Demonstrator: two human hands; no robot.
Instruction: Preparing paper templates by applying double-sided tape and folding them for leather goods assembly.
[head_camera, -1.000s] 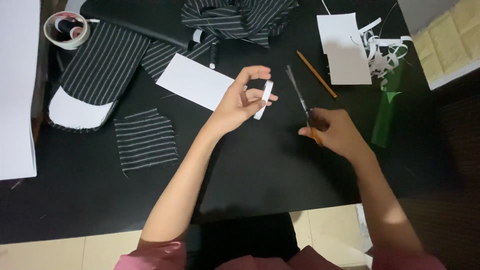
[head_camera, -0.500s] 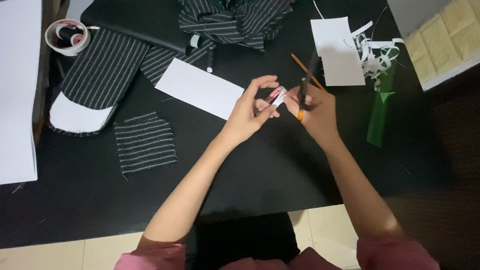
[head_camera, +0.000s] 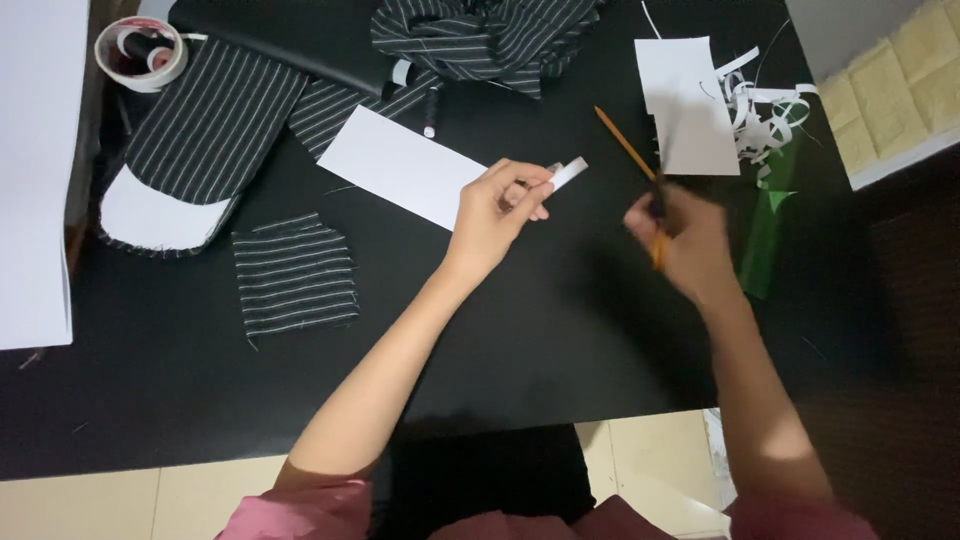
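Holding is being done by both hands above the middle of the black surface (head_camera: 560, 330), toward its far edge.

- A small white paper strip (head_camera: 571, 171) is being pinched in the left hand (head_camera: 495, 205). The fingers (head_camera: 530, 180) are being kept closed on its near end, while the free end is being pointed out toward the right side of the surface.
- The left forearm is being stretched diagonally from the near edge, with the wrist raised and the strip lifted off the surface.
- The right hand (head_camera: 690, 240) is being blurred by motion. Its fingers are being wrapped around a pair of scissors (head_camera: 657, 245), of which an orange handle and a dark blade are being made out. Whether the blades are apart cannot be told.
- Strip and scissors are being kept apart, with a gap of bare surface between them.

Judged step: paper trimming is being worked at, with the strip presented and the tool not on it. A cut here is being judged to call for opened blades brought square to the strip's free end, and a steady pinch.

A pencil (head_camera: 622, 142) is lying just beyond the right hand, and a white sheet (head_camera: 400, 165) is lying behind the left.
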